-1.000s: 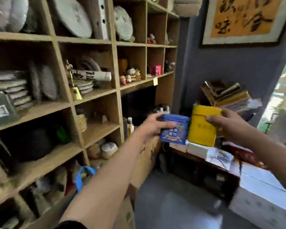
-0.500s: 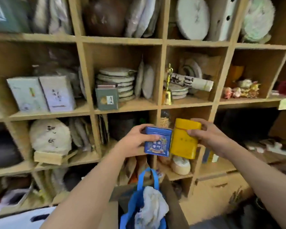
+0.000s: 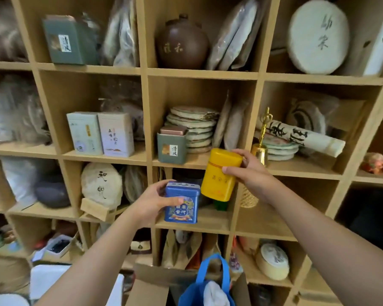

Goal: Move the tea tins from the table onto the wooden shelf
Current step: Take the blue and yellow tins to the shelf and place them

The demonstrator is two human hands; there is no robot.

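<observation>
My left hand (image 3: 152,203) grips a blue tea tin (image 3: 181,204) with a printed label, held upright in front of a lower middle compartment of the wooden shelf (image 3: 146,120). My right hand (image 3: 250,173) holds a taller yellow tea tin (image 3: 220,175), tilted slightly, its lid level with the shelf board above. The two tins almost touch at a corner. A grey-green tin (image 3: 171,146) stands on that board just left of the yellow tin.
The compartments hold stacked tea cakes (image 3: 192,127), two pale boxes (image 3: 101,133), a brown jar (image 3: 181,44), a brass bell (image 3: 260,151) and a rolled scroll (image 3: 301,138). Below my arms stand a blue bag (image 3: 208,286) and a cardboard box (image 3: 150,288).
My view has swung from the table corner to face the shelf. Both hands have moved closer to it, and the yellow tin has risen higher than the blue one.
</observation>
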